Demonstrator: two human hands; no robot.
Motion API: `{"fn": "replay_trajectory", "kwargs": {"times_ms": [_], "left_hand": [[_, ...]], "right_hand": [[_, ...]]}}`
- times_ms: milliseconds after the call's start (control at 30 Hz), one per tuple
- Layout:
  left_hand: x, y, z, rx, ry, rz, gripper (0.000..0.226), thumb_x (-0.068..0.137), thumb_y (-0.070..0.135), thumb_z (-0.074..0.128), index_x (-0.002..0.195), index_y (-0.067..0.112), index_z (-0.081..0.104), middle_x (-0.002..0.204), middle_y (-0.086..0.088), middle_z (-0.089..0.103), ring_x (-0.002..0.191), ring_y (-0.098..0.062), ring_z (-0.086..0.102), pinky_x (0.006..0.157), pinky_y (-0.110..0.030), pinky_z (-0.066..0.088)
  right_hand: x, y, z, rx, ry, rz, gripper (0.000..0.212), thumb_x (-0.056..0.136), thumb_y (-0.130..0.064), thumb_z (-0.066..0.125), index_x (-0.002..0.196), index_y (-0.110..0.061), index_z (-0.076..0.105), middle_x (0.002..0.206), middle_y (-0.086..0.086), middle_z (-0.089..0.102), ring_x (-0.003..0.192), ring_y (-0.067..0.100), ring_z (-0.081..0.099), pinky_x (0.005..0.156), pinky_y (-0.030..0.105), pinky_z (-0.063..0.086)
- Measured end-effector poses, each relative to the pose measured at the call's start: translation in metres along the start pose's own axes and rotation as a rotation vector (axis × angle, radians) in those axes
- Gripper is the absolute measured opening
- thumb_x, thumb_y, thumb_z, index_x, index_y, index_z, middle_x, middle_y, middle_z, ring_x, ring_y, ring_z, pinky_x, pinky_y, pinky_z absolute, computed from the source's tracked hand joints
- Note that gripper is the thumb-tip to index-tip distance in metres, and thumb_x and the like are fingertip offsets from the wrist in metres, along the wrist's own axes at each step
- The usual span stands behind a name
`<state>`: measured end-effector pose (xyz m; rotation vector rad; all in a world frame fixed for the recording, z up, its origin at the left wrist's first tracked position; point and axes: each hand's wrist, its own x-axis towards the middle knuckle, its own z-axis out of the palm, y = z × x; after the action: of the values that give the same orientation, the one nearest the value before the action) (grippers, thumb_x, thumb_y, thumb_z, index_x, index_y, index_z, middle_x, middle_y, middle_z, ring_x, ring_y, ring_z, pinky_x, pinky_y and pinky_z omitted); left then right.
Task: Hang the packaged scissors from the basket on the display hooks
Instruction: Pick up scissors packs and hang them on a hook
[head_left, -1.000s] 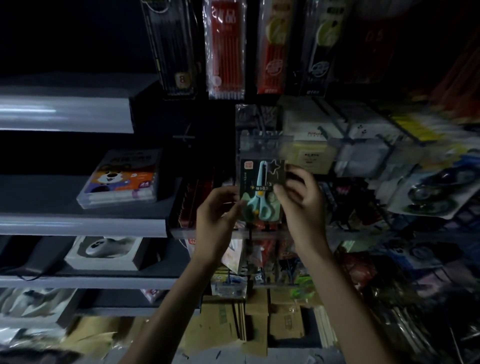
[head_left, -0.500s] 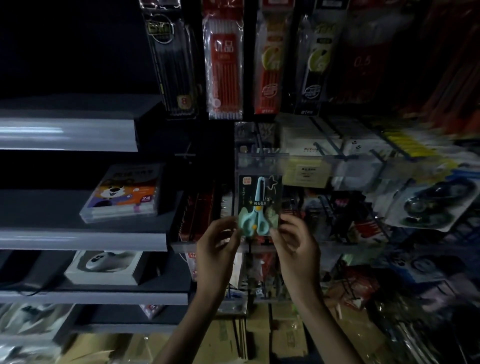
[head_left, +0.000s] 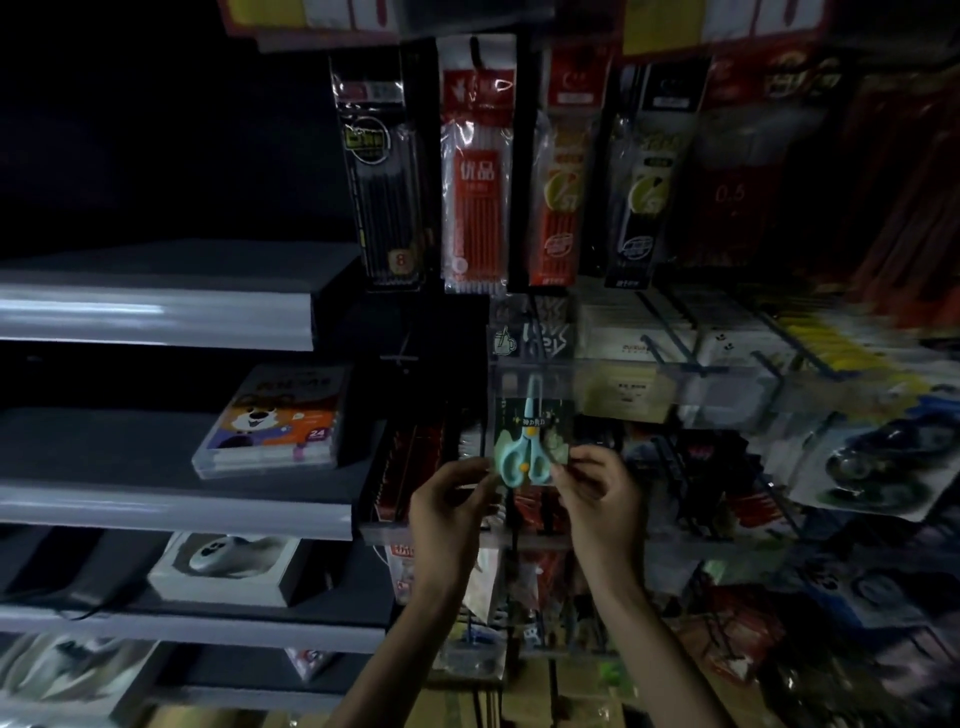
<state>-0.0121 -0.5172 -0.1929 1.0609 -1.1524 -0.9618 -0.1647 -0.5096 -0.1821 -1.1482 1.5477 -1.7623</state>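
Observation:
A pack of teal scissors (head_left: 524, 447) on a dark card stands upright in front of the display rack, its top edge behind a clear plastic rail (head_left: 597, 384). My left hand (head_left: 452, 506) pinches the pack's lower left corner. My right hand (head_left: 597, 493) pinches its lower right corner. Both hands sit below the pack. The hook that carries it is hidden by the rail and the dim light. The basket is out of view.
Pen and refill packs (head_left: 475, 182) hang on hooks above. Grey shelves on the left hold a marker box (head_left: 275, 421) and a white boxed item (head_left: 234, 566). Wire hooks with tape packs (head_left: 872, 467) crowd the right. Cardboard boxes lie below.
The pack has gone upward to the clear rail, and both hands have slid down to its bottom corners. The camera view has tilted up.

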Motion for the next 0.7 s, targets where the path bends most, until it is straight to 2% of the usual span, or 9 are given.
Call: {"fn": "replay_trajectory", "kwargs": {"times_ms": [100, 167, 233, 333, 400, 500, 600, 700], "left_hand": [[0.011, -0.001, 0.004, 0.003, -0.002, 0.004, 0.011, 0.096, 0.01, 0.075, 0.105, 0.014, 0.079, 0.098, -0.001, 0.08, 0.09, -0.021, 0.077, 0.076, -0.039, 0.064], [0.019, -0.001, 0.007, 0.006, 0.017, -0.001, 0.011, 0.095, 0.008, 0.075, 0.103, 0.014, 0.079, 0.096, -0.001, 0.081, 0.088, -0.02, 0.078, 0.075, -0.039, 0.064], [0.027, -0.001, 0.011, 0.016, 0.042, -0.006, 0.011, 0.093, 0.007, 0.077, 0.101, 0.014, 0.079, 0.093, -0.001, 0.08, 0.085, -0.02, 0.078, 0.073, -0.038, 0.064], [0.037, -0.003, 0.016, 0.023, 0.087, -0.008, 0.009, 0.091, 0.01, 0.08, 0.098, 0.014, 0.076, 0.088, -0.003, 0.079, 0.081, -0.022, 0.078, 0.069, -0.032, 0.063], [0.042, -0.005, 0.019, 0.031, 0.119, -0.011, 0.008, 0.091, 0.008, 0.079, 0.096, 0.014, 0.075, 0.085, -0.002, 0.079, 0.079, -0.02, 0.077, 0.067, -0.028, 0.061], [0.044, -0.014, 0.022, 0.066, 0.113, -0.03, 0.011, 0.091, 0.007, 0.079, 0.1, 0.013, 0.078, 0.087, 0.001, 0.08, 0.081, -0.013, 0.077, 0.073, -0.032, 0.062], [0.045, -0.023, 0.022, 0.099, 0.065, -0.041, 0.02, 0.091, 0.005, 0.079, 0.108, 0.014, 0.079, 0.098, 0.004, 0.081, 0.094, -0.011, 0.077, 0.086, -0.036, 0.064], [0.047, -0.027, 0.024, 0.084, 0.065, -0.068, 0.022, 0.091, 0.005, 0.079, 0.11, 0.015, 0.079, 0.101, 0.004, 0.08, 0.099, -0.012, 0.076, 0.091, -0.041, 0.063]], "right_hand": [[0.012, 0.002, 0.007, -0.006, 0.01, 0.003, 0.022, 0.088, -0.017, 0.08, 0.096, -0.032, 0.066, 0.096, -0.003, 0.072, 0.086, 0.016, 0.072, 0.073, 0.038, 0.06], [0.021, 0.003, 0.012, -0.002, 0.018, 0.005, 0.023, 0.087, -0.015, 0.081, 0.095, -0.031, 0.066, 0.096, -0.002, 0.071, 0.084, 0.014, 0.072, 0.07, 0.033, 0.058], [0.027, 0.003, 0.017, 0.01, 0.028, 0.003, 0.025, 0.087, -0.009, 0.08, 0.094, -0.028, 0.066, 0.094, 0.001, 0.07, 0.079, 0.006, 0.07, 0.067, 0.023, 0.054], [0.035, 0.001, 0.026, 0.014, 0.053, -0.003, 0.02, 0.087, 0.0, 0.077, 0.097, -0.014, 0.067, 0.09, 0.002, 0.068, 0.075, -0.008, 0.066, 0.065, 0.011, 0.05], [0.04, 0.001, 0.03, 0.005, 0.073, 0.0, 0.018, 0.088, 0.001, 0.076, 0.1, -0.009, 0.067, 0.087, -0.002, 0.067, 0.073, -0.011, 0.064, 0.065, 0.01, 0.049], [0.043, 0.006, 0.032, -0.021, 0.09, 0.014, 0.018, 0.089, -0.004, 0.076, 0.103, -0.011, 0.068, 0.088, -0.005, 0.067, 0.073, -0.012, 0.064, 0.065, 0.011, 0.049], [0.043, 0.015, 0.032, -0.046, 0.086, 0.029, 0.022, 0.091, -0.01, 0.076, 0.111, -0.012, 0.069, 0.096, 0.001, 0.07, 0.08, -0.001, 0.069, 0.068, 0.013, 0.053], [0.042, 0.02, 0.032, -0.068, 0.034, 0.052, 0.035, 0.092, -0.01, 0.074, 0.126, -0.016, 0.067, 0.103, -0.004, 0.067, 0.094, 0.014, 0.069, 0.078, 0.022, 0.055]]}}
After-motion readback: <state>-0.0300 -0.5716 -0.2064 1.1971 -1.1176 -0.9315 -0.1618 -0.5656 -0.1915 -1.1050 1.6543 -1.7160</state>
